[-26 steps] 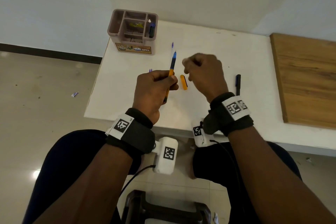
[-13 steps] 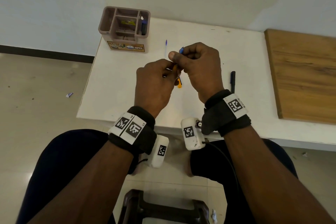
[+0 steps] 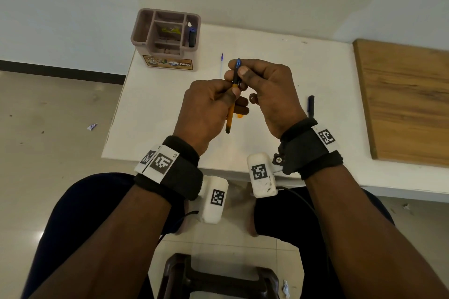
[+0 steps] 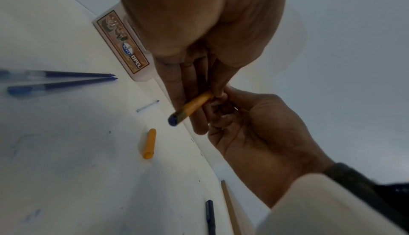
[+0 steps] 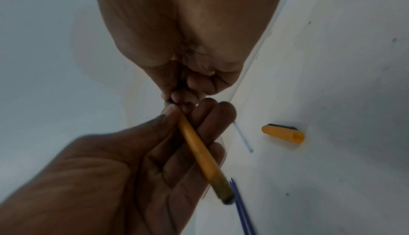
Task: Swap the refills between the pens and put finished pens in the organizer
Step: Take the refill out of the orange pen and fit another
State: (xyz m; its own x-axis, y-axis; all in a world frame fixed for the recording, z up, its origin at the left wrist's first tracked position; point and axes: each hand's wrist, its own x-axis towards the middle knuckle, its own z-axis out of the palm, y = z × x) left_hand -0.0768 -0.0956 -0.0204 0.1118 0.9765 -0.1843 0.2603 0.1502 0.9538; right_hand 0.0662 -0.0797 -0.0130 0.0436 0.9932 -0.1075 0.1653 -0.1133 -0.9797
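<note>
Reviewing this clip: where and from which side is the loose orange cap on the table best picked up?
The orange cap lies flat, apart from other items. A pinch from above across its middle, on its long sides, looks best: the body is a short, slightly tapered tube. In the right wrist view a dark clip runs along one side, so avoid it.

- A white rectangular table [image 3: 279,56] stands against a white wall.
- A light brown wooden board [image 3: 408,102] lies on the table's right part.
- A dark brown plastic stool [image 3: 218,279] sits on the beige tiled floor [image 3: 48,141].
- A small paper scrap [image 3: 92,126] lies on the floor left of the table.
</note>
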